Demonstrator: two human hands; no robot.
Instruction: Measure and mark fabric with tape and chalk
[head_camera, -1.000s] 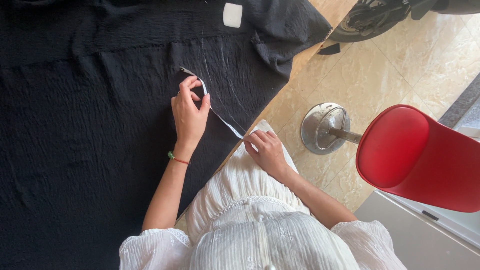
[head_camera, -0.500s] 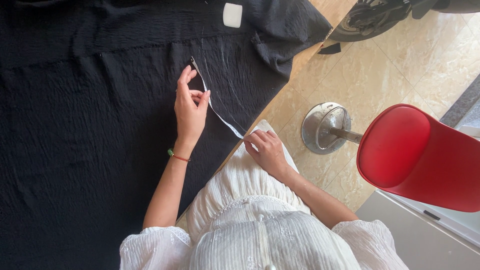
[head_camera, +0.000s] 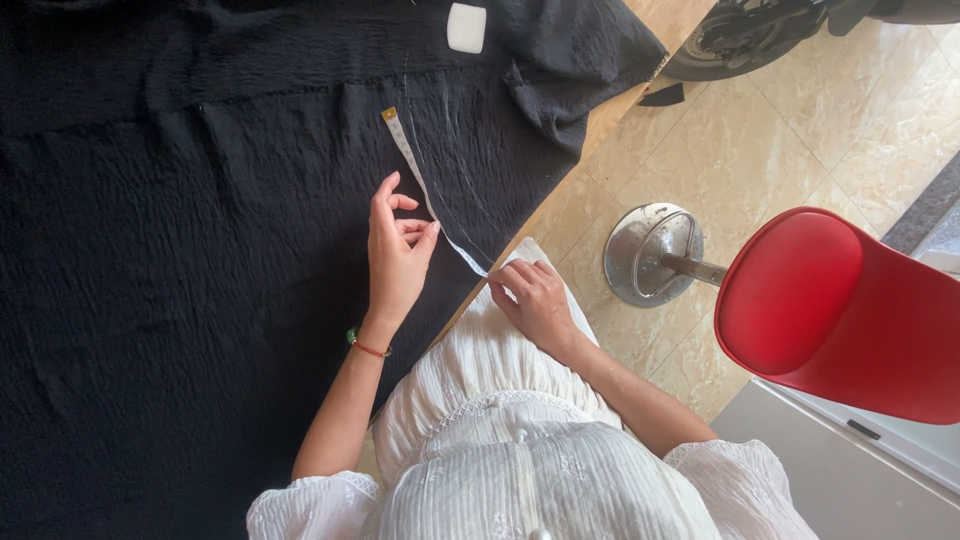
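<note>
The left hand (head_camera: 398, 255) pinches a white tape (head_camera: 430, 195) midway, fingers closed on it. The right hand (head_camera: 535, 300) clamps its near end at the table's edge, so the tape lies taut across the black cloth (head_camera: 180, 250). A chalk (head_camera: 466, 27) rests near the far edge. Beside the table, a red stool (head_camera: 830, 310) stands on the tiled floor (head_camera: 800, 140).

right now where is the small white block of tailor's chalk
In the head view, the small white block of tailor's chalk lies on the crinkled black fabric at the top edge, beyond the white measuring tape, up-right of the left hand.
</note>
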